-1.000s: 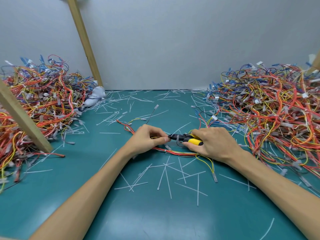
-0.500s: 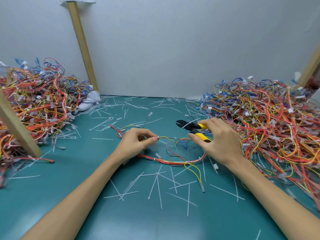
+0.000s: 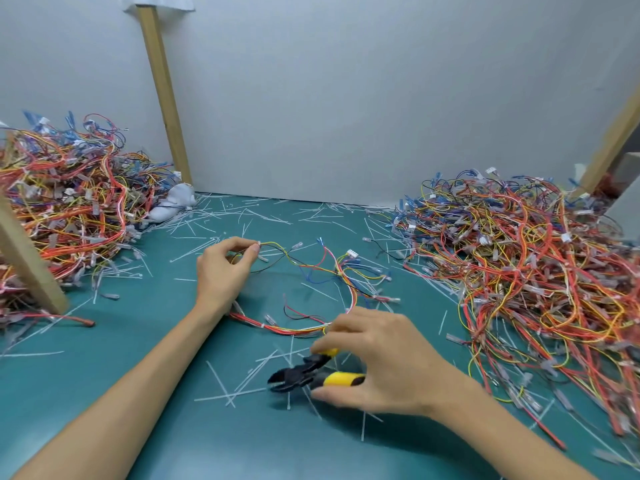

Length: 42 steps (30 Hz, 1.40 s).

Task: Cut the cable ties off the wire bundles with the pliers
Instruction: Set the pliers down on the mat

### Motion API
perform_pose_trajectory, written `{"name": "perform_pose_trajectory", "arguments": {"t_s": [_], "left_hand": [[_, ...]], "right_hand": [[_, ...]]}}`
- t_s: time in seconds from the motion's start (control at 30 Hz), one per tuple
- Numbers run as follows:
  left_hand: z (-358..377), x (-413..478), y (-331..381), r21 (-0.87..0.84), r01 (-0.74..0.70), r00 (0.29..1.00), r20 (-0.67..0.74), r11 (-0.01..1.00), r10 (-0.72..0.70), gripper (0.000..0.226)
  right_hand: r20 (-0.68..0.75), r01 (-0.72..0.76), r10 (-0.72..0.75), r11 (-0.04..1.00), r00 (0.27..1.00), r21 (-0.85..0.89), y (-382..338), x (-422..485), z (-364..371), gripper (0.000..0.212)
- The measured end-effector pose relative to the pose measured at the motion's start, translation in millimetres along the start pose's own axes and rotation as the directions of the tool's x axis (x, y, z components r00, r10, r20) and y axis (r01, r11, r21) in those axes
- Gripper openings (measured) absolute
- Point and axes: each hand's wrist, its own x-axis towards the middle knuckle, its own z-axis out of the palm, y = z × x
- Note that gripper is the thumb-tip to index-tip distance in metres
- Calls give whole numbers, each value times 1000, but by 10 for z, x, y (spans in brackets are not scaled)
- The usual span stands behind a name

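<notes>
My left hand point(image 3: 223, 271) pinches one end of a loose wire bundle point(image 3: 332, 271) of red, yellow, blue and black wires that curves across the green mat. My right hand point(image 3: 377, 362) holds the pliers point(image 3: 304, 372) by their yellow handles, low over the mat in front of the bundle, black jaws pointing left. Cut white cable ties point(image 3: 239, 386) lie scattered under and around the pliers.
A big heap of wires point(image 3: 530, 271) fills the right side, another heap point(image 3: 62, 209) the left. Wooden posts point(image 3: 162, 91) stand at the back left, front left and far right. A white cloth lump point(image 3: 173, 202) lies by the left heap. The green mat point(image 3: 173, 393) is strewn with ties.
My right hand has dropped with the pliers from above the bundle toward me, down near the mat. My left hand has pulled the bundle's end away and to the left; the wires have spread out.
</notes>
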Motion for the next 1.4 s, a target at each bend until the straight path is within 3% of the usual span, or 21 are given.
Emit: {"name": "perform_pose_trajectory", "arguments": {"t_s": [0.17,0.33,0.43,0.5,0.57,0.67,0.77,0.9,1.0,1.07,1.17,1.23,1.33,1.4], "left_hand": [[34,42,-101,-77,89,996,9,993,-88,16],[60,3,-66,-44,36,999,27,998,-35,16],[60,-22,-44,-38,21,999,50,999,-19,11],[45,-27,-30,-37,21,998,62,999,-18,10],[33,-30,-13,-33,24,997,67,999,-22,9],[29,-45,14,-10,23,997,72,1000,-22,8],[32,-60,48,27,2,998,63,1000,-4,9],[43,-93,117,3,-49,999,17,999,49,9],[78,-121,173,-3,-100,995,-31,995,100,7],[98,-143,216,11,-160,986,-55,987,161,6],[94,-154,256,25,-218,974,-60,976,219,6],[100,-145,258,13,-171,985,8,985,171,8],[143,-193,336,-244,43,960,278,969,27,10],[181,-252,403,-319,76,909,412,945,66,10]], "right_hand": [[-100,41,-56,989,993,-144,-318,5,331,42],[-132,-99,88,992,987,-81,-382,-38,440,50],[-256,-176,195,980,947,98,-294,76,351,35],[-297,-281,296,955,908,94,-100,229,237,25],[-220,-440,444,895,869,68,187,413,119,18],[-45,-666,665,744,746,-52,600,659,17,27],[126,-762,768,640,628,-97,808,827,19,40],[292,-742,721,668,628,-55,920,981,-14,23],[371,-711,668,703,645,-30,966,1058,-56,27],[392,-725,641,681,660,107,1000,1076,-95,23],[308,-690,630,551,713,469,1054,1099,-200,14],[239,-595,643,419,728,686,1083,1134,-307,11],[185,-430,691,199,699,881,1082,1211,-540,13],[146,-285,705,83,694,955,1067,1258,-686,11]]}}
